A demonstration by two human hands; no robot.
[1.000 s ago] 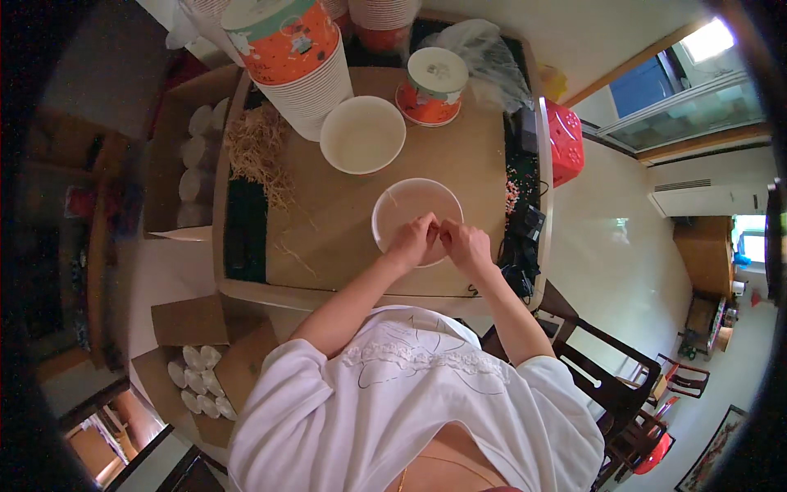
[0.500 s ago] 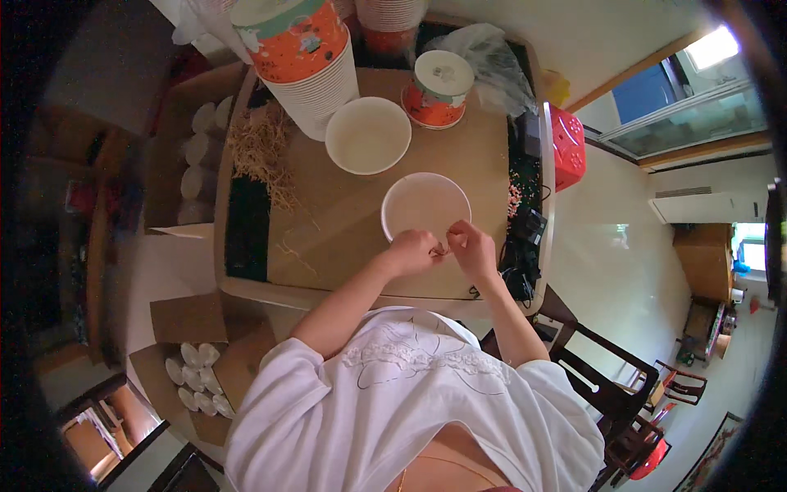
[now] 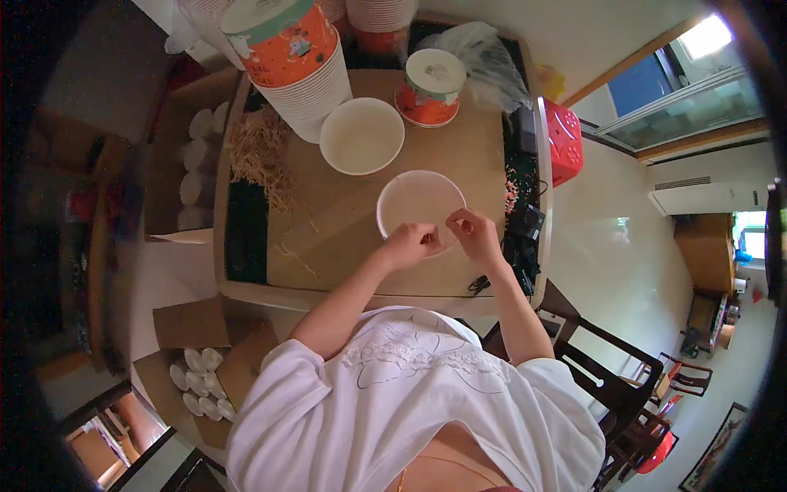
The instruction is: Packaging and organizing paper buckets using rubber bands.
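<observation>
A white round paper tub (image 3: pixel 420 197) stands open on the brown board, right in front of me. Over its near rim, my left hand (image 3: pixel 412 243) is curled with the fingers pinched together. My right hand (image 3: pixel 477 236) is at the rim's right side, thumb and forefinger pressed together. Whatever is between the fingers of either hand is too small to make out. Just beyond sits another open white tub (image 3: pixel 361 135), next to a tall leaning stack of nested tubs (image 3: pixel 305 94) with an orange patterned one on top. A lidded orange tub (image 3: pixel 430 88) stands farther right.
Tan shredded paper (image 3: pixel 262 152) lies on the board's left. A clear plastic bag (image 3: pixel 484 61) is at the back right, with black cables and adapters (image 3: pixel 525 246) along the right edge. Cardboard boxes (image 3: pixel 188 324) of white items stand left; a red stool (image 3: pixel 562 143) is right.
My hands have drawn slightly apart, opening a gap between the fingertips over the tub's near rim. The whole view has shifted a little; the tubs stand as before.
</observation>
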